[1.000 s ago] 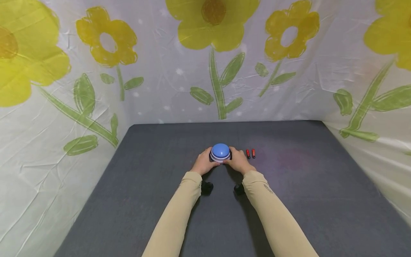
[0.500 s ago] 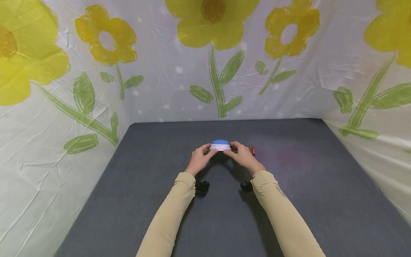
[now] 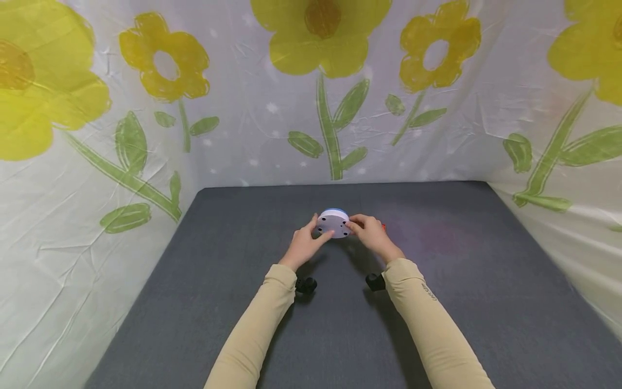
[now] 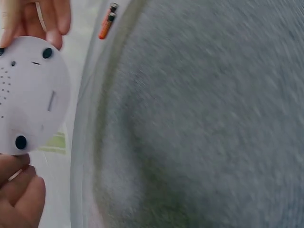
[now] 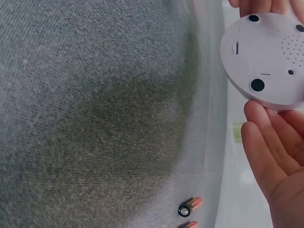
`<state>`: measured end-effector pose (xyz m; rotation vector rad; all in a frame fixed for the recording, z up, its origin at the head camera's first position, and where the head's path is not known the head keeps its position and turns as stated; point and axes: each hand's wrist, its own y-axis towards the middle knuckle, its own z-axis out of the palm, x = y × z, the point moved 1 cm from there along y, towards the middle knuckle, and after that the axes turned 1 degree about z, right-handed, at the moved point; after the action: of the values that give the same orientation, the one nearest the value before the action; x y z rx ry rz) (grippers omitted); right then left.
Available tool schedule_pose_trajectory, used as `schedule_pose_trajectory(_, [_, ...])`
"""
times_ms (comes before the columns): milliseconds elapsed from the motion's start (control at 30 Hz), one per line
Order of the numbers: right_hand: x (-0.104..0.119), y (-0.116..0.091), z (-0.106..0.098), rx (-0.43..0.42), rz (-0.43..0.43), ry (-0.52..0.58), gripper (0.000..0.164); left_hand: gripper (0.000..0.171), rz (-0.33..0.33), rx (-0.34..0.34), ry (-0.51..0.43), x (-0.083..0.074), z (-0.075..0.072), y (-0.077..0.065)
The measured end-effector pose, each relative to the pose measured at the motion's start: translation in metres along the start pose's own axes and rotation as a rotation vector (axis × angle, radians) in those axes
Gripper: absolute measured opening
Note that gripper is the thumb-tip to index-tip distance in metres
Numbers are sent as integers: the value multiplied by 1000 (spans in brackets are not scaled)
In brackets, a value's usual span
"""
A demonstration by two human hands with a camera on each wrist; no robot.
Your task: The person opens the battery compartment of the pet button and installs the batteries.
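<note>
Both hands hold a round push button [image 3: 333, 228] with a white base and blue dome, raised off the table and tipped so its underside faces me. My left hand [image 3: 301, 246] pinches the left edge, thumb across the bottom face. On the opposite edge, my right hand [image 3: 373, 237] grips with thumb and fingers. In the right wrist view, the underside of the push button [image 5: 270, 59] shows dark round feet, a cluster of small holes, a screw hole and a panel outline. Most of the blue dome is turned away.
Two red-and-black batteries lie on the dark grey table [image 3: 233, 302] just beyond my right hand, mostly hidden in the head view; one battery [image 5: 190, 206] shows in the right wrist view. A flower-printed curtain [image 3: 243, 108] surrounds the table's back and sides.
The push button has risen from the table and tilted back, turning its blue top away and its underside toward me. The right hand now covers most of the batteries.
</note>
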<state>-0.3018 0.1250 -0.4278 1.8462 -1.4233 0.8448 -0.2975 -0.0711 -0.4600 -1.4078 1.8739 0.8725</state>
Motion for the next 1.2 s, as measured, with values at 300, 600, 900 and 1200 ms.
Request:
schedule_pose_trajectory(300, [0, 2, -5, -39, 13, 26, 30, 99, 181, 13, 45, 0, 3, -2])
schedule_pose_trajectory(600, [3, 2, -7, -51, 18, 3, 28, 98, 211, -36, 62, -1, 5, 0])
schedule_pose_trajectory(900, [-8, 1, -1, 14, 57, -24, 27, 100, 198, 68, -3, 9, 13, 0])
schedule_pose_trajectory(1200, [-16, -1, 9, 35, 81, -46, 24, 104, 143, 140, -42, 18, 18, -1])
